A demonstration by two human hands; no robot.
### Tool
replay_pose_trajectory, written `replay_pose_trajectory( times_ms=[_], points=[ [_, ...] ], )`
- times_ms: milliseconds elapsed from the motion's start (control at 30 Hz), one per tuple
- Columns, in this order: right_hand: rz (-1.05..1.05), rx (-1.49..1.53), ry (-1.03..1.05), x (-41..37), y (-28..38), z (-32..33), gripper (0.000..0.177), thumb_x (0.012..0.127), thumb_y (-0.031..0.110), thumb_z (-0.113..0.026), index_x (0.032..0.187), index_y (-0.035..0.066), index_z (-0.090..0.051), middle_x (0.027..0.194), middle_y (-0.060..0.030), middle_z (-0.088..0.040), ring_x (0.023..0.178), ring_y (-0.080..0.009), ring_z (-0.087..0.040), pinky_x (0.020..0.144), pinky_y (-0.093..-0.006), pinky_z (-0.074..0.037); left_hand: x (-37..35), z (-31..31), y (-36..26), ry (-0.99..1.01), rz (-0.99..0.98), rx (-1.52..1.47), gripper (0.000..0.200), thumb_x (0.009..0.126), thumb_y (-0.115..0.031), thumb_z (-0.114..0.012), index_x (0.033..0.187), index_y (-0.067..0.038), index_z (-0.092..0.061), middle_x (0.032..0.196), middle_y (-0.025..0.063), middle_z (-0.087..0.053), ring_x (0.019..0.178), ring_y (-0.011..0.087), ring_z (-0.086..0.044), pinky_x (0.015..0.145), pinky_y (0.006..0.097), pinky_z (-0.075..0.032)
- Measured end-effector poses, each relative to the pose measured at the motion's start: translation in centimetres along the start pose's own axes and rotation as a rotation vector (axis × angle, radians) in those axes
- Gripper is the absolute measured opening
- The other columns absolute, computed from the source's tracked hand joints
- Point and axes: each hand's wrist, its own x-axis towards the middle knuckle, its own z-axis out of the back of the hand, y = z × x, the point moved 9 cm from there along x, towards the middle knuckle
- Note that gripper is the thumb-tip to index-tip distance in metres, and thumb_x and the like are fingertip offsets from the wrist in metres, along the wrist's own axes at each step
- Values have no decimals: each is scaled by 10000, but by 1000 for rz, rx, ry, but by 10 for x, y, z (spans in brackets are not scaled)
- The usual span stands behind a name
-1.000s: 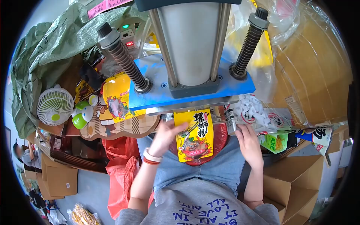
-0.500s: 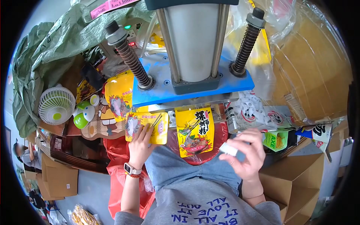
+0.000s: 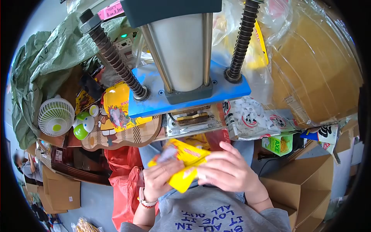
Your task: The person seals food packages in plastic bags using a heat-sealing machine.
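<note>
A printed yellow pouch (image 3: 190,155) is held tilted above my lap, its left part blurred by motion. My left hand (image 3: 161,178) is closed on its lower left side. At its right edge, my right hand (image 3: 228,170) is bent inward with the fingers pinched. A small white plastic piece (image 3: 202,176) shows at those fingertips against the pouch; most of it is hidden. Behind the hands, another yellow pouch (image 3: 199,140) lies partly covered below the press bed. The metal die (image 3: 192,118) of the press sits just beyond, with no pouch on it.
The blue press plate (image 3: 185,92) stands ahead, between spring posts. To the left are a wooden board (image 3: 141,133), a yellow pouch (image 3: 119,110) and a small fan (image 3: 57,116). White plastic rings (image 3: 249,110) lie at the right; a cardboard box (image 3: 299,181) stands below them.
My left hand has lifted the pouch from the left and brought it over my lap. My right hand has moved in to meet it with the white piece. The view has shifted.
</note>
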Motion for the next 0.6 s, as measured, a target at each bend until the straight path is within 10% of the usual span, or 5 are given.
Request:
replay_pose_trajectory(
  times_ms=[167, 300, 467, 600],
  points=[
    [-273, 139, 34, -5, -53, -18, 552, 702, 292, -835, 1166, 59, -646, 1034, -86, -652, 1017, -267, -622, 1102, -501, -333, -13, -71, 51, 185, 407, -401, 202, 854, -134, -734, 1025, -27, -734, 877, 85, -738, 713, 136, -699, 580, 238, -511],
    [-419, -2, -182, -20, -76, 16, 530, 756, 216, -801, 1211, 25, -607, 1102, -139, -647, 1072, -325, -596, 1066, -492, -360, -21, -127, 100, -40, 936, -1080, 244, 940, -191, -677, 1041, 28, -715, 956, 29, -726, 823, 61, -644, 740, 226, -512],
    [-607, -59, -386, -48, -109, 47, 199, 856, 74, -681, 1040, -2, -668, 891, -113, -675, 814, -232, -642, 767, -344, -512, 11, -126, 124, -108, 950, -1204, 239, 937, -158, -669, 1068, 40, -691, 996, 66, -724, 867, 88, -662, 769, 234, -521],
    [-245, 473, 19, -14, -26, 17, 102, 813, 28, -674, 905, -14, -655, 739, -53, -655, 686, -216, -621, 685, -353, -528, 15, -128, 126, -144, 928, -1222, 260, 928, -176, -681, 1089, 29, -684, 1011, 64, -718, 874, 84, -653, 774, 230, -513]
  ],
)
